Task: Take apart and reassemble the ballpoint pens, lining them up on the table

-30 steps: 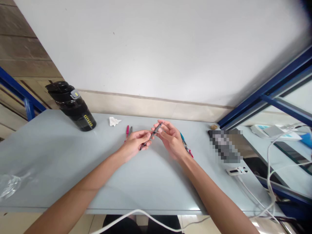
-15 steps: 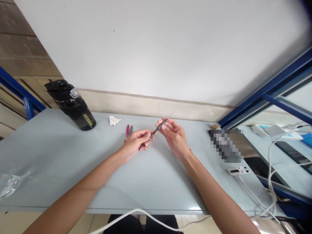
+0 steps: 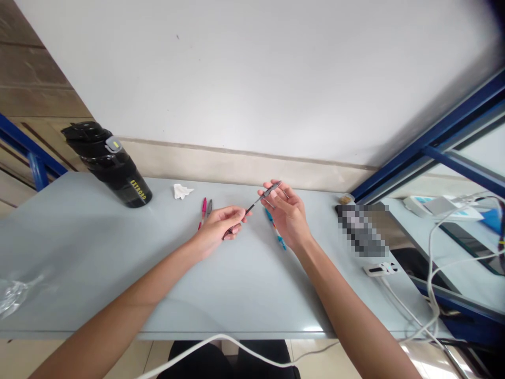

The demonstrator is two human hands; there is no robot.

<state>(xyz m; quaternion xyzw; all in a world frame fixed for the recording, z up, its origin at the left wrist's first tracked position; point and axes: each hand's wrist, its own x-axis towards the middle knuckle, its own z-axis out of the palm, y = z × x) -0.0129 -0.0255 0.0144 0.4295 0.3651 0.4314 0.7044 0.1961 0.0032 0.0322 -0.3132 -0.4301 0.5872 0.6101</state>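
Note:
My left hand [image 3: 221, 227] pinches the dark lower part of a thin pen [image 3: 250, 208], which slants up to the right. Fingers and thumb of my right hand [image 3: 287, 211] are closed on the pen's grey front part [image 3: 270, 189], close to its pointed tip. Between the two hands a narrow stretch of the pen shows. A blue pen [image 3: 281, 241] lies on the table by my right hand, partly hidden by it. Beyond my left hand lie a pink pen [image 3: 204, 206] and a grey pen [image 3: 209, 206], side by side.
On the grey table [image 3: 165, 295] stands a black bottle [image 3: 118, 173] at the left, with crumpled tissue [image 3: 181, 191] nearby. Clear plastic [image 3: 13, 295] lies far left. At the right are a pixelated dark object [image 3: 361, 231], a small tub [image 3: 346, 199] and a white plug [image 3: 381, 269] with cables.
My right hand has moved slightly up and right with the grey front part, and more of the pen's thin middle shows. The blue pen has come into view.

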